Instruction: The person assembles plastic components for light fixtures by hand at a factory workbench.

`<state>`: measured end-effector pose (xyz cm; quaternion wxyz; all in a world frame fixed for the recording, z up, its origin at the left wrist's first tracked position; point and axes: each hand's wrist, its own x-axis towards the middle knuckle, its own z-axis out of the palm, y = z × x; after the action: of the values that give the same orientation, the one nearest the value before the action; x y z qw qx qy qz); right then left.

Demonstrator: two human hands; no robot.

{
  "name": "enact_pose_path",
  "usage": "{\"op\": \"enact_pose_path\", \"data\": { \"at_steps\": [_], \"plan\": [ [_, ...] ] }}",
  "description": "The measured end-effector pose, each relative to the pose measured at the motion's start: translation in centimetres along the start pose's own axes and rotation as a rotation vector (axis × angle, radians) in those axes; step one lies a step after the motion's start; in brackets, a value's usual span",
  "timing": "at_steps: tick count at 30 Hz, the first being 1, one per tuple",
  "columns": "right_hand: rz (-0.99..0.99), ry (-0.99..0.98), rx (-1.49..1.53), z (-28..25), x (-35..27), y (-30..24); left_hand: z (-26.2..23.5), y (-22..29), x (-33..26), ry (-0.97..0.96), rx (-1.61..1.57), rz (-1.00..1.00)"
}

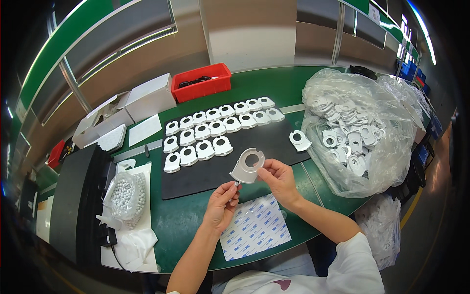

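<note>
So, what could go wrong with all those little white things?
The tiny piece in the left hand might drop, being so small. The part could slip, since the right hand just pinches its edge. The small bag looks open, so its beads might spill if bumped.

The head-mounted fisheye camera faces downward and forward over the green workbench [183, 220]. Coverage: left hand [222, 205] and right hand [280, 182], close range, near frame centre; forearms [197, 256] enter from the lower edge.
</note>
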<state>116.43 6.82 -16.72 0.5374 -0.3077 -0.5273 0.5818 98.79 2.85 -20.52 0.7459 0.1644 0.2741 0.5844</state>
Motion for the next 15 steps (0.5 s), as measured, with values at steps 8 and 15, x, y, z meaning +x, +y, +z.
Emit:
{"op": "enact_pose_path", "data": {
  "at_steps": [8, 15],
  "plan": [
    [0.016, -0.029, -0.032, 0.0, -0.1, -0.1, 0.7, 0.2, -0.4, 0.005, 0.076, 0.001],
    [0.025, -0.062, -0.044, 0.2, -0.4, -0.9, 0.6, 0.1, -0.7, -0.004, 0.091, -0.042]
  ]
}}
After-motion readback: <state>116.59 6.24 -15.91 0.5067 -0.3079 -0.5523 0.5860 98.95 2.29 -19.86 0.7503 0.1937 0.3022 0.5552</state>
